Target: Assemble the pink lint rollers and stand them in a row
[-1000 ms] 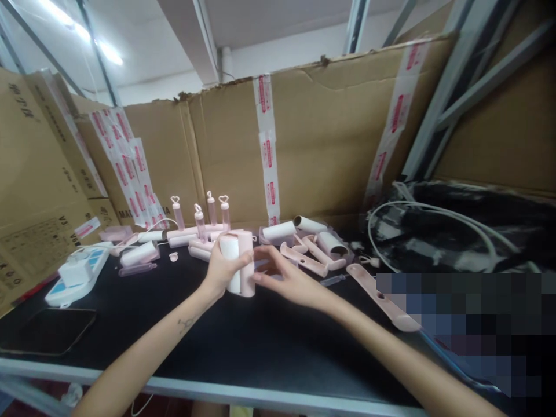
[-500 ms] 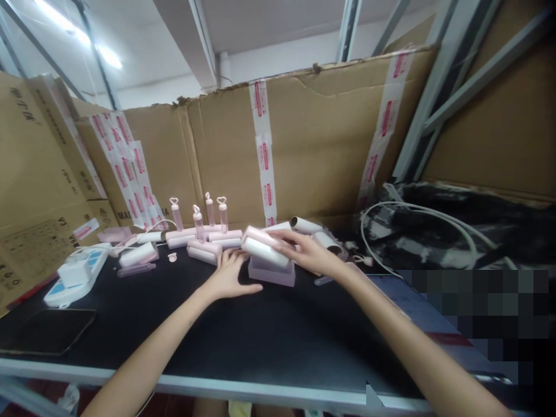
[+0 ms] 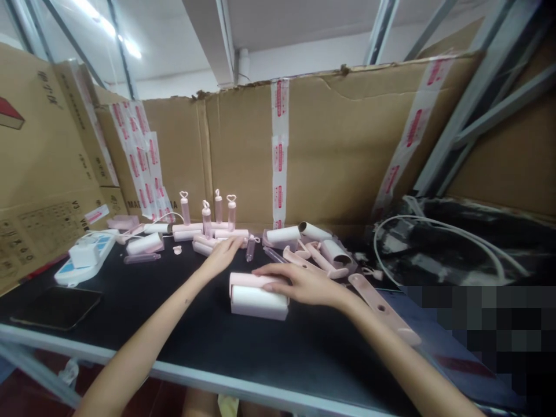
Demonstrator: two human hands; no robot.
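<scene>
- The right hand (image 3: pixel 304 284) lies flat, fingers spread, on top of a lint roller (image 3: pixel 259 295) that rests on its side in the middle of the bench (image 3: pixel 130 313); it presses on the roller rather than closing round it.
- The roller is a white paper roll sitting in a pink cover, its long axis running roughly parallel to the bench's front edge.
- The left hand (image 3: pixel 222 256) is open and holds nothing; its fingertips stretch toward the back edge, just beside a lying pink roller part (image 3: pixel 204 248) and a small clear tube (image 3: pixel 251 249).
- To do this well, it seems wise to keep the right palm's pressure even along the roll so it does not turn out of the cover, and to keep the left reach low.
- Four upright handles with heart tops (image 3: pixel 207 209) stand close behind the left fingertips; a careless sweep could tip them.
- Right of the roller lie spare rolls (image 3: pixel 334 252) and a long pink handle (image 3: pixel 382 310), near the right wrist, so sideways room there is tight.
- The front half of the bench is open black surface, the freest space to work in.
- At the left end sit a power strip (image 3: pixel 84 260) and a dark phone (image 3: pixel 58 307), well apart from both hands.
</scene>
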